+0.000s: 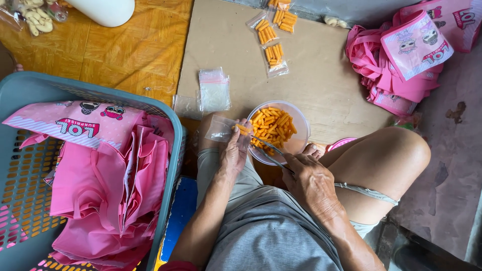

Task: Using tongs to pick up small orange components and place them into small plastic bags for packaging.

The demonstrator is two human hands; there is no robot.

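My left hand (234, 153) holds a small clear plastic bag (219, 129) open beside a clear bowl (299, 124) of orange stick snacks (272, 125). One orange snack (242, 129) sits at the bag's mouth. My right hand (310, 179) grips metal tongs (267, 148) whose tips reach toward the bag across the bowl's near edge. The bowl rests by my knees on a sheet of cardboard (321, 80).
A stack of empty clear bags (214, 89) lies on the cardboard. Three filled snack bags (273, 31) lie further back. A grey plastic basket (22, 165) of pink printed bags (108, 185) stands at left. More pink bags (401, 65) are piled at right. A wooden board (125, 50) lies at top left.
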